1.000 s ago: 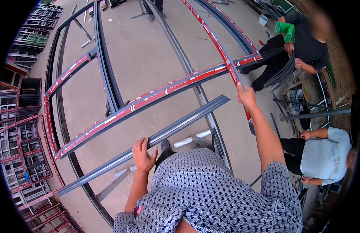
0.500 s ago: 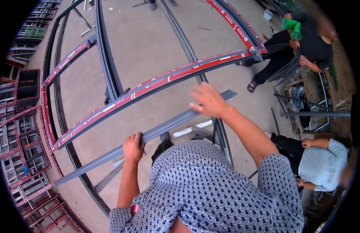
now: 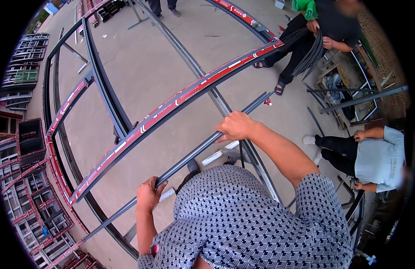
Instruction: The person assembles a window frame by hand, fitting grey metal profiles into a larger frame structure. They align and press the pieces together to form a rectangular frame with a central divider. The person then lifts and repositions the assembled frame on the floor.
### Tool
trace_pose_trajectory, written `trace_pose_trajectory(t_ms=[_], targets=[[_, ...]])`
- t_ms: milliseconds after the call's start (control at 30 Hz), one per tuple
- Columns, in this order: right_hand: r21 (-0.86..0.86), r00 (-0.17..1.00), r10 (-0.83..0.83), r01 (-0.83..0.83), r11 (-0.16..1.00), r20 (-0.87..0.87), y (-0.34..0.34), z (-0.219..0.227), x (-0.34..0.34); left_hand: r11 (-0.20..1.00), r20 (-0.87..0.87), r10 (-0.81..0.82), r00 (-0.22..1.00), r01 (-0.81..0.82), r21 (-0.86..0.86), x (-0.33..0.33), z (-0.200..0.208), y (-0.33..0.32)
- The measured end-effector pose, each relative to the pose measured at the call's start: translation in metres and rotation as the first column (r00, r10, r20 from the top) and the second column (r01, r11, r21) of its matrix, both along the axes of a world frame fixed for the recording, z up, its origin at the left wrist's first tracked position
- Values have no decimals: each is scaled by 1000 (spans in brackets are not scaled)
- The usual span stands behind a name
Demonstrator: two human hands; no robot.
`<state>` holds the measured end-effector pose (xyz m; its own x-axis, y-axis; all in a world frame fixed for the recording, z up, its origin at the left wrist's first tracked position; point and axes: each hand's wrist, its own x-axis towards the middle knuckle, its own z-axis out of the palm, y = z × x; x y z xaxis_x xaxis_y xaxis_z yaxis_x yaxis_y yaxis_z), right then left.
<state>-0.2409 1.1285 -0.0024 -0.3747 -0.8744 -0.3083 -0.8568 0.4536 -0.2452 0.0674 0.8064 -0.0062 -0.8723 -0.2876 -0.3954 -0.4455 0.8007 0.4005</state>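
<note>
A long grey metal bar (image 3: pixel 189 155) runs diagonally from lower left to upper right in front of me. My left hand (image 3: pixel 149 193) grips it near its lower part. My right hand (image 3: pixel 236 126) is closed over the bar farther up. Just beyond it lies a long frame rail covered in red-and-white protective film (image 3: pixel 171 109), parallel to the grey bar. My patterned shirt fills the bottom of the view.
Dark metal frame rails (image 3: pixel 102 89) cross the concrete floor. Stacked window frames (image 3: pixel 26 188) line the left side. One person (image 3: pixel 324 31) at upper right holds black rubber strips (image 3: pixel 308 56); another person (image 3: pixel 373 152) crouches at right beside more frames.
My right hand came down from the far end of the red-filmed rail and closed on the grey bar. My left hand stayed on the bar. The view has drawn closer.
</note>
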Motion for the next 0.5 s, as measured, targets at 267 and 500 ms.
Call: trace_pose_trajectory(t_ms=[267,500], targets=[[50,995,-88,90,995,-41,23,52,-53,985,57,155,986,-150,-79,71,15,-60],[-426,891,-162,-38,904,-423,13,67,-95,976,74,207,975,-202,-80,100,44,-78]])
